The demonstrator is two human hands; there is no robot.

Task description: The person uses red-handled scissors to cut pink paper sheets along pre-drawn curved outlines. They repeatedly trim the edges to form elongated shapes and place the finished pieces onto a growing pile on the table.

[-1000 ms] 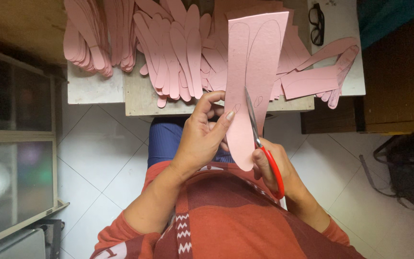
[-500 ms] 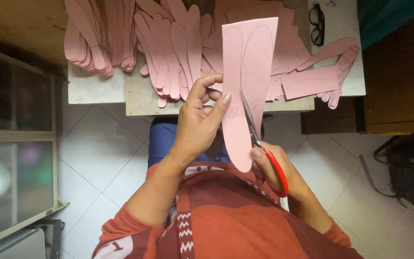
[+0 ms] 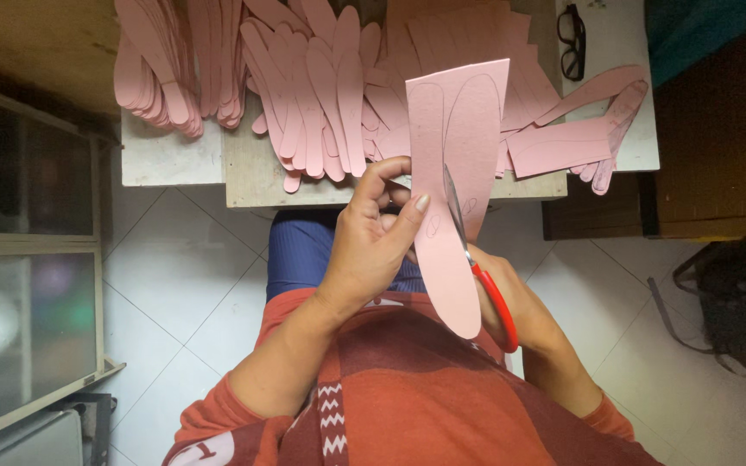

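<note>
Up in front of the chest, the left hand (image 3: 373, 246) rises from a bent forearm, its thumb lying across the near face of a pink card sheet (image 3: 452, 173) and its curled fingers behind it, pinching the sheet firmly and holding it nearly upright. That sheet carries pencilled insole outlines (two long rounded shapes side by side), and its lower end is already trimmed to a rounded tip that hangs over the orange sweater (image 3: 407, 388).

Lower and to the right, the right hand (image 3: 511, 298) is mostly hidden behind the sheet; it is closed through the red handles of a pair of scissors (image 3: 477, 259), whose blades run up along a drawn line in the card, only narrowly parted.

Beyond the hands, cut pink insole shapes (image 3: 312, 78) lie in overlapping fans on the small table (image 3: 252, 177), with loose pink offcuts (image 3: 576, 138) to the right. Black-framed spectacles (image 3: 572, 39) rest at the table's far right corner.
</note>
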